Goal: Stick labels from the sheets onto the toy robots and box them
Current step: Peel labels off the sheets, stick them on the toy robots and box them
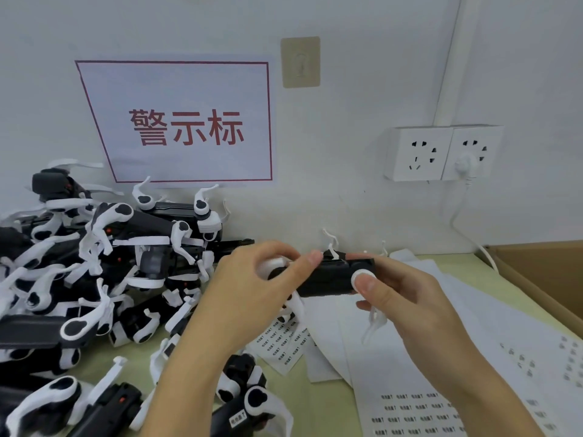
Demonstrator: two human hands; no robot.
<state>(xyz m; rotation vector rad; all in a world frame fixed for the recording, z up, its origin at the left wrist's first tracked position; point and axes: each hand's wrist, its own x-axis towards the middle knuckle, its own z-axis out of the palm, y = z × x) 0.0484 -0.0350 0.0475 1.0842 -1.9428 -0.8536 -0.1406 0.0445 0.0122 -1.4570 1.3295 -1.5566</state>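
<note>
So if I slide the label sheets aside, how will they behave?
Probably floppy: the label sheets are thin paper, overlapping loosely on the table. Likely light, so they may fan apart rather than move together. One corner sits under a toy robot, which could snag it.

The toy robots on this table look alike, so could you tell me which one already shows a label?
The toy robot lying at the bottom edge, between the forearms: a small white label with dark print sits on its black body.
</note>
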